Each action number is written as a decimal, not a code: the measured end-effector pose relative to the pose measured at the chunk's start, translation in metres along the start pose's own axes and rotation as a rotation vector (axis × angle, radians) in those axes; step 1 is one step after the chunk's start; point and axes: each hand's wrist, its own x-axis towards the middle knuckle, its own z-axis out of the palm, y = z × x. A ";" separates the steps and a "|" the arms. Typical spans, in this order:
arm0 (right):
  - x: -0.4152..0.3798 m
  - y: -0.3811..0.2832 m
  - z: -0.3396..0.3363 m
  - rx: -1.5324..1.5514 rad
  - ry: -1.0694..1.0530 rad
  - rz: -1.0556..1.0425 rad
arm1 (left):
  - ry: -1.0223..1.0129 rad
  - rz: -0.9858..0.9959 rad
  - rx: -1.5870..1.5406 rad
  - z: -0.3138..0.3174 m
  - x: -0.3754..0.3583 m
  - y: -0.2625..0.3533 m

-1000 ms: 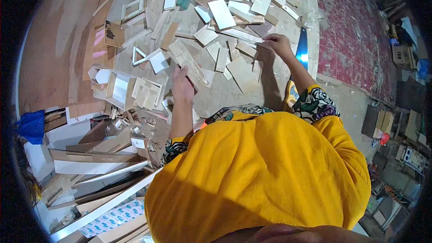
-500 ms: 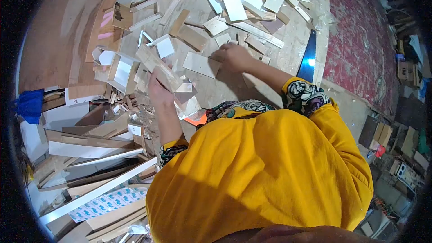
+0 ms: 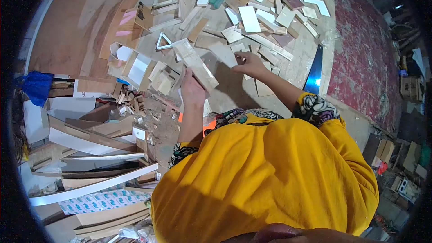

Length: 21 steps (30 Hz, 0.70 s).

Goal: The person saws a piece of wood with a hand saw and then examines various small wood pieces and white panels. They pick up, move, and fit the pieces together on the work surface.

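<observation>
My left hand (image 3: 192, 89) is closed around a long, pale wooden piece (image 3: 194, 63), held tilted above the worktable with its far end pointing up and left. My right hand (image 3: 250, 66) has its thumb and fingers apart, just right of a flat, pale board (image 3: 221, 53) lying on the table. Left of the held piece stand small wooden box-like pieces (image 3: 163, 77) and a white triangular frame (image 3: 164, 41). A thin wooden panel (image 3: 263, 88) lies below my right wrist.
Many wood and white offcuts (image 3: 249, 19) cover the back of the worktable. A handsaw blade (image 3: 314, 73) lies toward its right side, beside a worn red surface (image 3: 360, 58). Long boards and scraps (image 3: 90, 144) are piled at lower left, near a blue cloth or bag (image 3: 38, 88).
My left hand has raised and turned the wooden piece, moving it rightward. My right hand has come off the flat board, its fingers now apart. The whole view has shifted slightly.
</observation>
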 end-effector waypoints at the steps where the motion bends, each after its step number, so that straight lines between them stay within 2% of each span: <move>1: -0.004 -0.007 -0.004 -0.005 0.009 -0.004 | 0.010 0.000 -0.022 0.004 0.001 -0.004; 3: -0.021 -0.026 -0.012 0.083 0.217 -0.290 | -0.025 -0.037 -0.060 0.015 0.001 -0.012; 5: -0.037 -0.043 -0.021 0.094 0.234 -0.336 | -0.049 -0.065 -0.031 0.036 -0.002 -0.017; 8: -0.052 -0.056 -0.032 -0.247 0.385 -0.487 | -0.066 -0.102 -0.003 0.073 -0.016 -0.010; 12: -0.069 -0.061 -0.033 -0.245 0.447 -0.449 | -0.134 -0.115 0.055 0.083 -0.023 -0.011; 18: -0.087 -0.062 -0.043 -0.047 0.300 -0.374 | -0.194 -0.072 0.244 0.096 -0.036 -0.012; 20: -0.083 -0.045 -0.046 0.293 0.166 -0.337 | -0.233 -0.074 0.297 0.094 -0.040 -0.009; 21: -0.086 -0.042 -0.052 0.292 0.170 -0.339 | -0.262 -0.129 0.287 0.095 -0.045 -0.005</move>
